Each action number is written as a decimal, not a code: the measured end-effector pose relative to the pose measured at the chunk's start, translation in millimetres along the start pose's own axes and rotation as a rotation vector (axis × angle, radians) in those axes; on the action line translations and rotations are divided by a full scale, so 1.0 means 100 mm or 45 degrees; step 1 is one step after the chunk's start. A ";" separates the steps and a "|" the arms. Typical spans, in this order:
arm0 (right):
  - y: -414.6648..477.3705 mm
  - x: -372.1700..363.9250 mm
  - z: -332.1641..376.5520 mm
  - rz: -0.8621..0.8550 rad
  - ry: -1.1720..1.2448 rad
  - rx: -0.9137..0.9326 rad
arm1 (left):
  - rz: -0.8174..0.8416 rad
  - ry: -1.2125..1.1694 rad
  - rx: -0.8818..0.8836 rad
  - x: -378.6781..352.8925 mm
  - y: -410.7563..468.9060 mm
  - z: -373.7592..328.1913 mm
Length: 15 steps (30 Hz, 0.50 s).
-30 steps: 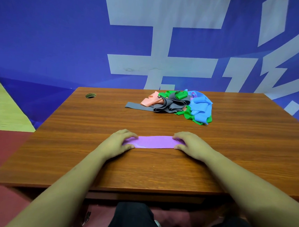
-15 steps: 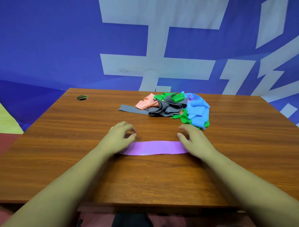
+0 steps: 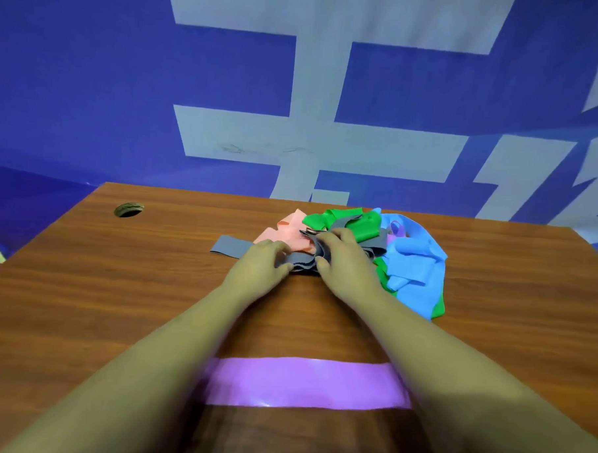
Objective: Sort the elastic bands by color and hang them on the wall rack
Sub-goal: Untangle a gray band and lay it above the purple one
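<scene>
Sorting: barely begun. Nothing hung, no rack in view.
Left hand (image 3: pixel 258 263): fingers curled, pinching the grey band (image 3: pixel 230 246).
Purple band (image 3: pixel 304 382): flat, alone, near table (image 3: pixel 82 285) edge.
Right hand (image 3: pixel 348 262): fingers curled into the same grey band.
Heap (image 3: pixel 416 265): pink, green, blue — tangled, unsorted.

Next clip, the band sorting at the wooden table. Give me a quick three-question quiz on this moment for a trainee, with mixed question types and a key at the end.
1. True or false: the purple band lies flat on the table, apart from the pile of bands.
2. Which band do the left hand and right hand both grip? A) peach B) grey C) blue
3. Fill in: the round cable hole is near the table's far ___ corner.
Key: 1 true. 2 B, the grey band, at the pile's near edge. 3 left.
</scene>
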State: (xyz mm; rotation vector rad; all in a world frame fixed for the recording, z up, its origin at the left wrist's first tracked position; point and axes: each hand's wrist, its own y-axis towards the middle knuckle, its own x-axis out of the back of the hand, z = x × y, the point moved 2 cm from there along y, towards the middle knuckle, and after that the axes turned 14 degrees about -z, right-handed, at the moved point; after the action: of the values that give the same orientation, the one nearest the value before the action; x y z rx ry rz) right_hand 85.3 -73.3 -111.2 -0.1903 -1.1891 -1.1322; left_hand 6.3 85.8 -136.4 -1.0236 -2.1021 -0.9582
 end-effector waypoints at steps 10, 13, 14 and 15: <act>0.03 0.13 0.00 -0.229 0.338 -0.118 | -0.152 -0.230 -0.075 0.10 -0.04 -0.05; -0.02 0.35 0.06 -0.246 0.478 -0.191 | -0.215 -0.335 -0.111 0.34 -0.07 -0.21; -0.05 0.44 0.09 -0.249 0.538 -0.221 | -0.232 -0.355 -0.117 0.44 -0.09 -0.27; -0.07 0.51 0.10 -0.252 0.587 -0.247 | -0.246 -0.390 -0.102 0.52 -0.11 -0.34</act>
State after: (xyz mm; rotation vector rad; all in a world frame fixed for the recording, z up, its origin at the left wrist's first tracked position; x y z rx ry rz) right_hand 69.8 -100.7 -69.2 0.0440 -0.6993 -1.3765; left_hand -22.8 74.4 -81.4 -1.0783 -2.4692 -1.0390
